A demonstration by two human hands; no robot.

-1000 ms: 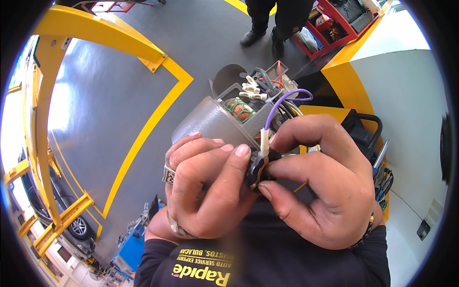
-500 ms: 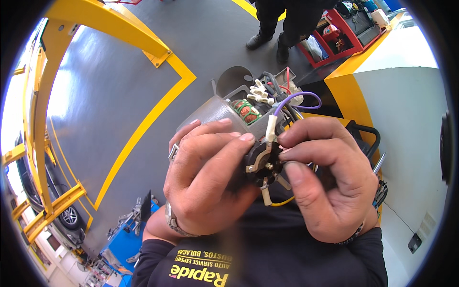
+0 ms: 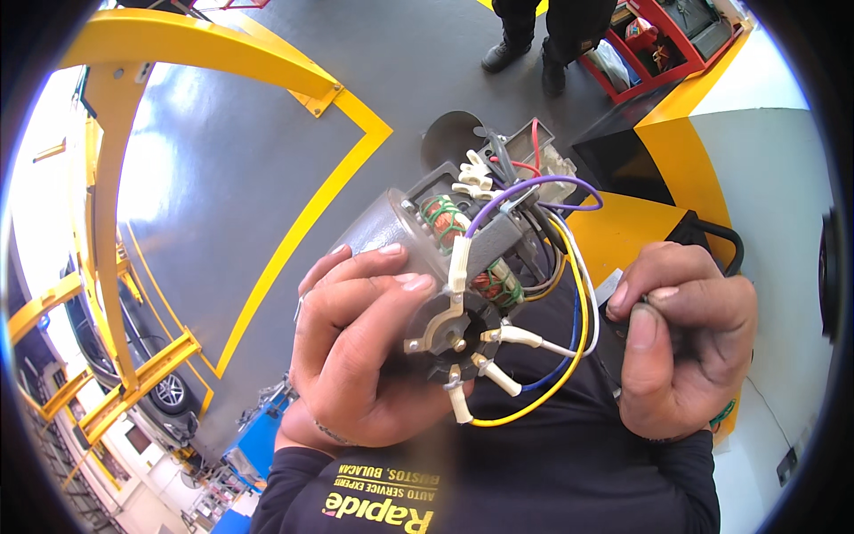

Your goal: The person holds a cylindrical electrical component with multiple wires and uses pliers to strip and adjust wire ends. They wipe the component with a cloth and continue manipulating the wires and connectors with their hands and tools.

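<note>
My left hand is closed round the grey housing of an electric motor; copper windings bound with green cord show in its opening. At the motor's near end, by my left fingers, is a round black switch with metal contact strips and a centre screw. White-sleeved terminals join it to a purple wire, a yellow wire, a blue wire and a white wire. Apart from it on the right, my right hand is pinched; a small dark thing shows at its fingertips, too hidden to name.
A yellow steel frame stands at the left, with a car wheel beyond it. Blue equipment is at the lower left. Ahead, a person's dark shoes stand near a red cart. A pale curved surface fills the right.
My right hand has drawn away from the black switch to the right, still pinched. The switch's contacts and wires are now more exposed. My left hand keeps hold of the motor.
</note>
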